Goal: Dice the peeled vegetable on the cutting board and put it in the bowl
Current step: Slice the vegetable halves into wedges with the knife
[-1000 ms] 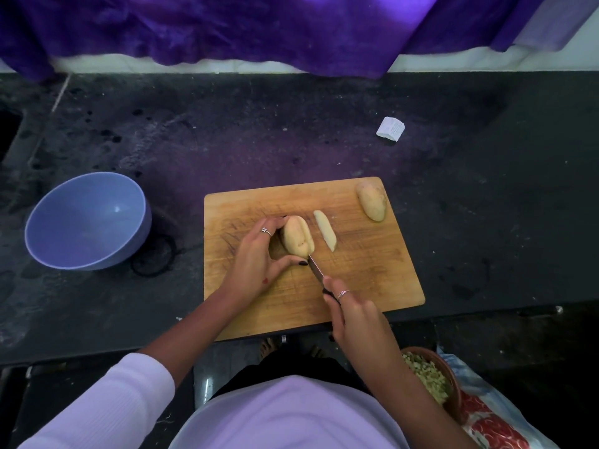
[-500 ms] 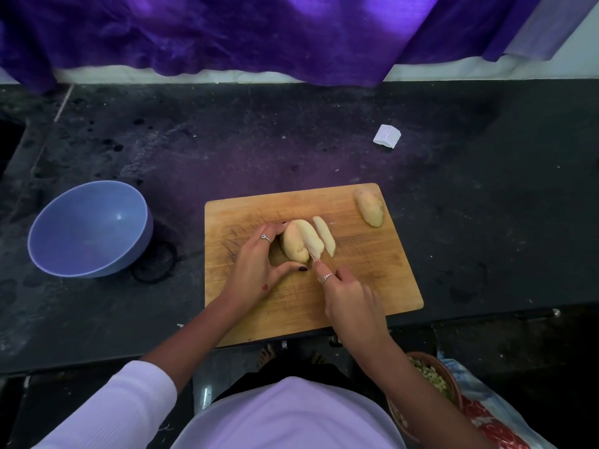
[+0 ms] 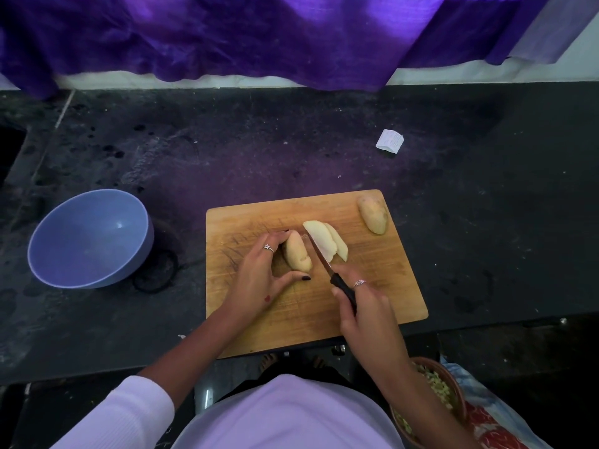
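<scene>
A wooden cutting board (image 3: 382, 286) lies on the dark counter. On it my left hand (image 3: 259, 277) holds a peeled potato piece (image 3: 296, 252) between fingers and thumb. My right hand (image 3: 363, 306) grips a black-handled knife (image 3: 324, 259), its blade lying just right of that piece. Two cut slices (image 3: 327, 243) lean together right of the blade. Another potato half (image 3: 373, 213) sits at the board's far right corner. The blue bowl (image 3: 64, 234) stands empty to the left of the board.
A small white paper scrap (image 3: 390, 141) lies on the counter behind the board. A brown bowl of chopped green bits (image 3: 437, 387) sits low at my right. Purple cloth (image 3: 259, 37) hangs along the back wall. A black ring (image 3: 155, 273) lies beside the blue bowl.
The knife has cut a second slice off the potato; that slice has fallen right against the first one. My right hand has drawn back toward me with the knife.
</scene>
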